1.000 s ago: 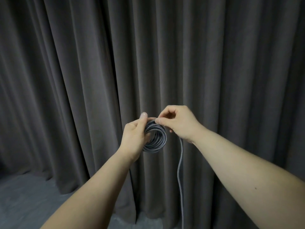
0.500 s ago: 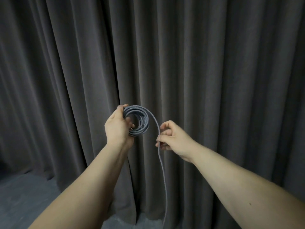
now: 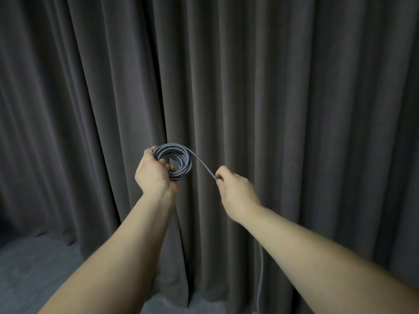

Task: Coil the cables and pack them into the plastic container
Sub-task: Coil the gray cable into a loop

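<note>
A grey braided cable (image 3: 181,158) is wound into a small coil of several loops, held up in front of me. My left hand (image 3: 153,175) grips the coil's left side, fingers curled through the loops. One strand runs from the top of the coil down to the right into my right hand (image 3: 235,191), which pinches it. Below my right forearm the loose tail of the cable (image 3: 261,279) hangs toward the floor. No plastic container is in view.
A dark grey pleated curtain (image 3: 294,98) fills the background close behind my hands. A strip of grey floor (image 3: 34,268) shows at the bottom left.
My right hand has slid out to the right and slightly down along the strand, drawing it taut away from the coil. My left hand has kept the coil near the same place.
</note>
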{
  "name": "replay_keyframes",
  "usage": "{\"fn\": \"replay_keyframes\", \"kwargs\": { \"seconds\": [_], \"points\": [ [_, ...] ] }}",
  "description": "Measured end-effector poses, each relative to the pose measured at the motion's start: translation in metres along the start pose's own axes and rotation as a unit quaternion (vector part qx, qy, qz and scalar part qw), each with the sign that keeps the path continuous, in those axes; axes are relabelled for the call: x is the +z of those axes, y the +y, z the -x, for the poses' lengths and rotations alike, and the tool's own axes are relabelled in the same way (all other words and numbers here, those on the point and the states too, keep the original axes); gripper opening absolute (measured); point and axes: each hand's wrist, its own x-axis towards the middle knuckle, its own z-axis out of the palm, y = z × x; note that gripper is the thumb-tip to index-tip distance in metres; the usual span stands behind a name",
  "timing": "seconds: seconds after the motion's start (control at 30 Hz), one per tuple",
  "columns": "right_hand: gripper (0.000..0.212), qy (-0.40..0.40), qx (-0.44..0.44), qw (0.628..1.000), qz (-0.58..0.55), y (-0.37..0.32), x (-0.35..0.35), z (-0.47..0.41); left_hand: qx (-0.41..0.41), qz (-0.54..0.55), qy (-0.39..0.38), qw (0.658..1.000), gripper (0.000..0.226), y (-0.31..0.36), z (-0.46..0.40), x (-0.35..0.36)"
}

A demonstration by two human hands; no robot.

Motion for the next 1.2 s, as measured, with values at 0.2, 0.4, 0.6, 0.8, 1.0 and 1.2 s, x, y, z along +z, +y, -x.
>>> {"fn": "replay_keyframes", "kwargs": {
  "seconds": [0.2, 0.4, 0.6, 0.8, 1.0, 1.2],
  "points": [
    [0.038, -0.139, -0.186, 0.942, 0.243, -0.027, -0.014, 0.010, 0.154, -0.163, -0.062, 0.973, 0.023, -0.016, 0.000, -0.010],
    [0.013, -0.085, -0.286, 0.949, 0.100, -0.032, -0.027, -0.005, 0.146, -0.303, -0.221, 0.915, 0.024, -0.034, 0.007, -0.026],
    [0.042, 0.076, -0.178, 0.981, 0.032, -0.017, -0.039, -0.006, 0.079, -0.308, -0.322, 0.892, 0.031, -0.036, 0.022, -0.025],
    [0.042, 0.014, -0.106, 0.992, -0.068, -0.010, -0.037, -0.011, 0.078, -0.327, -0.339, 0.879, 0.042, -0.043, 0.030, -0.028],
    [0.030, -0.090, -0.097, 0.975, -0.177, 0.009, -0.044, -0.017, 0.098, -0.327, -0.263, 0.903, 0.043, -0.042, 0.020, -0.035],
    [0.014, -0.157, -0.084, 0.967, -0.182, 0.000, -0.036, -0.007, 0.093, -0.331, -0.244, 0.907, 0.044, -0.044, 0.022, -0.033]
  ]
}}
